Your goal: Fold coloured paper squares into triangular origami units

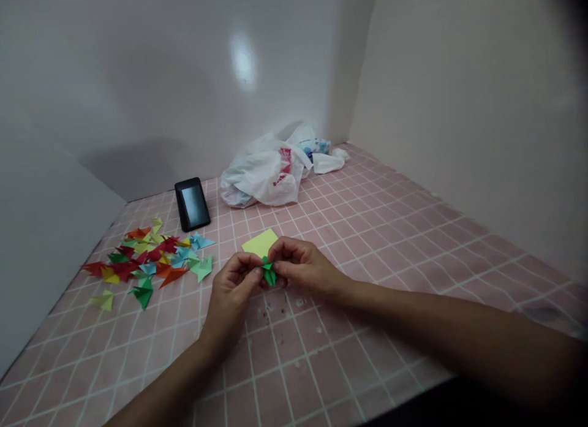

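Note:
A small green origami crane (269,272) is pinched between my two hands above the pink tiled-pattern surface. My left hand (236,284) grips its left side with thumb and fingers. From the other side, my right hand (304,267) pinches it with thumb and forefinger. Folds of the crane show between the fingertips; parts of it are hidden behind them. Just beyond the hands lies a yellow paper sheet (260,242), its near edge partly covered by my right hand.
Many-coloured folded paper cranes (151,255) lie heaped at the left. A black phone-like device (192,204) leans near the back wall. White plastic bags (269,170) sit crumpled at the back middle. Walls (459,108) border the surface at left, back and right.

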`<state>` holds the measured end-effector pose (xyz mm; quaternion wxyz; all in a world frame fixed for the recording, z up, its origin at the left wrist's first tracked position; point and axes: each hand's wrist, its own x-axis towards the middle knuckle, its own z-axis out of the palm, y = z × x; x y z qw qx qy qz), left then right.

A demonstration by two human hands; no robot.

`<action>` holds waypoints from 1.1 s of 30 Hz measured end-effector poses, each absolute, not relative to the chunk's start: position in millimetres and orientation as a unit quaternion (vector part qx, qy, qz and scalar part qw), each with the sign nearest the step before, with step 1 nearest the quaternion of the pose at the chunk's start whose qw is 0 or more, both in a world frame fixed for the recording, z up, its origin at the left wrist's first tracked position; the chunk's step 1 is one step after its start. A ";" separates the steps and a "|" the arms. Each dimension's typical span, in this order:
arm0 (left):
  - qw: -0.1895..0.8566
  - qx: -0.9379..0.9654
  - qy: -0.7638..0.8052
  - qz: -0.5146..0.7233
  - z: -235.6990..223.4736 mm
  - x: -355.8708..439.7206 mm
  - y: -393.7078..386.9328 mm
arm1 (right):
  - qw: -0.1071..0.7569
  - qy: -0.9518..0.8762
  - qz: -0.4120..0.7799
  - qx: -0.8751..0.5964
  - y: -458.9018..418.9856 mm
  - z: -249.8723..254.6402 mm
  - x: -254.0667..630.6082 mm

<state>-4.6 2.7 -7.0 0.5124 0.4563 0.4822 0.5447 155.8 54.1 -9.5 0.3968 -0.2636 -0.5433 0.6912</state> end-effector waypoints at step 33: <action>0.397 0.535 0.492 0.561 -0.1 -3.8 0.9 | 0.419 -0.614 0.613 -0.267 52.2 -6.9 159.9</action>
